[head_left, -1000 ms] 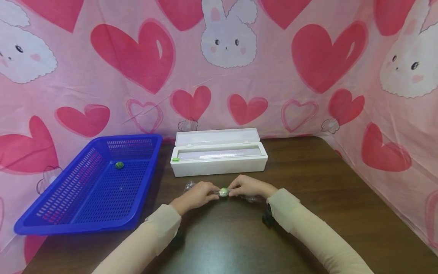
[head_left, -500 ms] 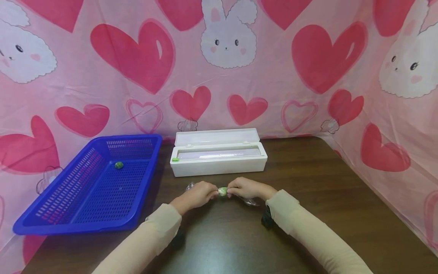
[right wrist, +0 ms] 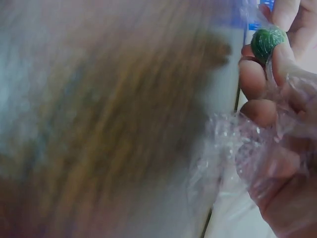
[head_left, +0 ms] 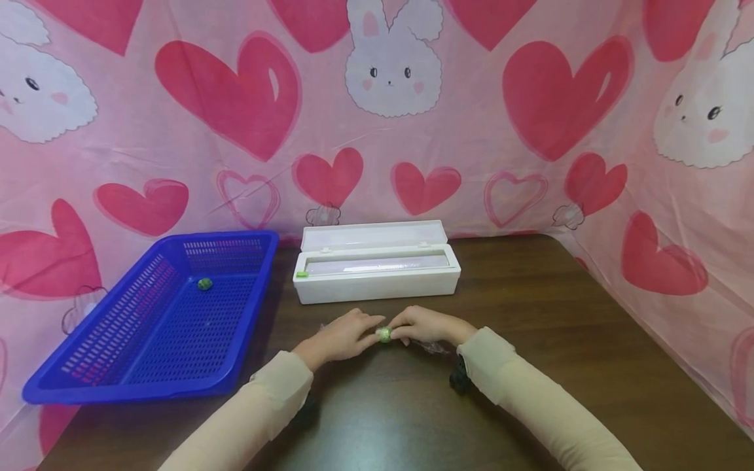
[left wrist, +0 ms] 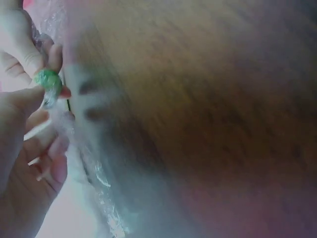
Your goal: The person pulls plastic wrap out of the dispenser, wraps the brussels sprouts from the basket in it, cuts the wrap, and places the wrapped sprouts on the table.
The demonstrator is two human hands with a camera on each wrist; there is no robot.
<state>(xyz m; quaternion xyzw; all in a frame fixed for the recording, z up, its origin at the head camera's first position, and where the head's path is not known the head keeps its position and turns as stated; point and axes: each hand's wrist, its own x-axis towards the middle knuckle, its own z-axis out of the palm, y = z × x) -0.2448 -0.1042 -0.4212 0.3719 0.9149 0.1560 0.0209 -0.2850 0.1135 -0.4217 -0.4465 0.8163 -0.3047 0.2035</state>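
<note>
While fingers [right wrist: 251, 79] pinch the wrapped ball [right wrist: 266, 43], broad tabletop [head_left: 530, 314] reaches the right edge [head_left: 639, 332].

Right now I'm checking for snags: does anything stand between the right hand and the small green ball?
Only clear film: it wraps the small green ball, and the right hand pinches it beside the ball, loose film trailing over the palm. Nothing else visible.
</note>
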